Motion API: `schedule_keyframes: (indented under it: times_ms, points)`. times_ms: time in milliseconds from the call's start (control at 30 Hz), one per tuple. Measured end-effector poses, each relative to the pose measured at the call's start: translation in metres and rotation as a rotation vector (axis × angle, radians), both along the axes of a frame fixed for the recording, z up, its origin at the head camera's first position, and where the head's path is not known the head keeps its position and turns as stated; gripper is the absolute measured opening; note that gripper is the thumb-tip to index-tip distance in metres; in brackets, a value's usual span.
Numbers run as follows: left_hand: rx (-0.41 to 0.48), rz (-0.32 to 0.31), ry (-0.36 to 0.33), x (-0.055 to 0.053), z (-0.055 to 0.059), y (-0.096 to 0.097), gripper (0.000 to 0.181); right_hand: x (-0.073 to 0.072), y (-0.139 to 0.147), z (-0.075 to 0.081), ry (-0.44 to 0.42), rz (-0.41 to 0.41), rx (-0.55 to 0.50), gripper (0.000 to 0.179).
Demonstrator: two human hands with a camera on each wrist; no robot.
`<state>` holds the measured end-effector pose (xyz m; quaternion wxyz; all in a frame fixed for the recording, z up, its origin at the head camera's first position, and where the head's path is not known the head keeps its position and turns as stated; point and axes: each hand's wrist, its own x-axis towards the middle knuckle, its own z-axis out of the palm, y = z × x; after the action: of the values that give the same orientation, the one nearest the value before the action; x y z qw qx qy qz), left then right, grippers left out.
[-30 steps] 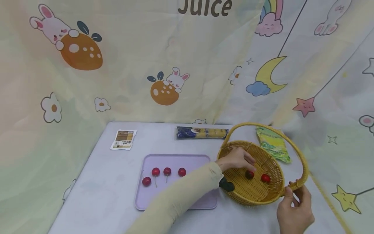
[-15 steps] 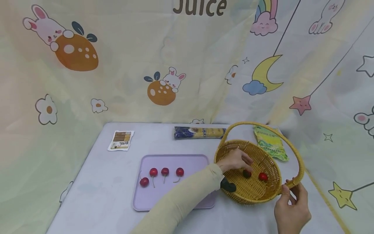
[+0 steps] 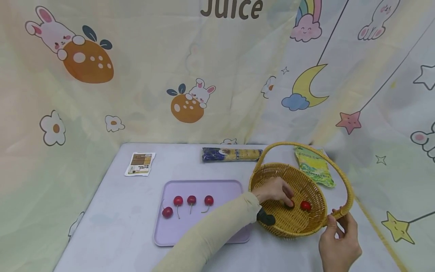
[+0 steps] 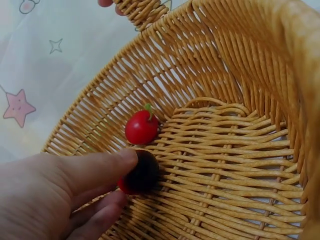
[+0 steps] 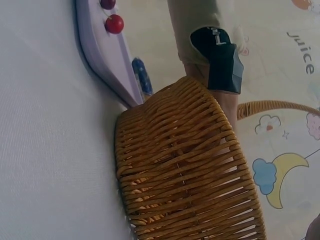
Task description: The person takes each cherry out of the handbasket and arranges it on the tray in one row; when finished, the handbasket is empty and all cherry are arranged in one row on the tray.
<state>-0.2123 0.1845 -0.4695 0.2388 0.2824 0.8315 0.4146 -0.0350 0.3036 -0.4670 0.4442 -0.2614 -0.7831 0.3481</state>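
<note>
My left hand (image 3: 276,189) reaches down into a yellow wicker basket (image 3: 297,225). Its thumb and fingers pinch a small round fruit, dark on top and red underneath (image 4: 144,172), low near the woven floor. Right beside it in the left wrist view lies a bright red cherry tomato (image 4: 141,128) with a green stem. At the basket's right side my right hand (image 3: 341,241) grips the foot of the tall arched handle (image 3: 350,190). That hand is almost wholly outside the right wrist view, where the basket's outer wall shows.
A lilac tray (image 3: 204,184) with several stemmed cherries (image 3: 178,200) lies left of the basket, partly under the left sleeve (image 3: 210,232). Behind stand a blue-and-yellow long packet (image 3: 232,154) and a green-yellow bag (image 3: 315,168). A small white packet (image 3: 140,164) lies back left.
The left hand's fingers have lowered and closed around the dark-and-red fruit, which they hovered over before. The right hand keeps its grip on the handle. The whole head view has shifted slightly.
</note>
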Motion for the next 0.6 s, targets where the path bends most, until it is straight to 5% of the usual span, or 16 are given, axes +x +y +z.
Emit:
schedule_keyframes:
  times_ms: [600]
  points:
    - [-0.086, -0.053, 0.078, 0.0021, -0.0010, -0.0001, 0.020, 0.0004, -0.0006, 0.0006, 0.005, 0.003, 0.002, 0.038]
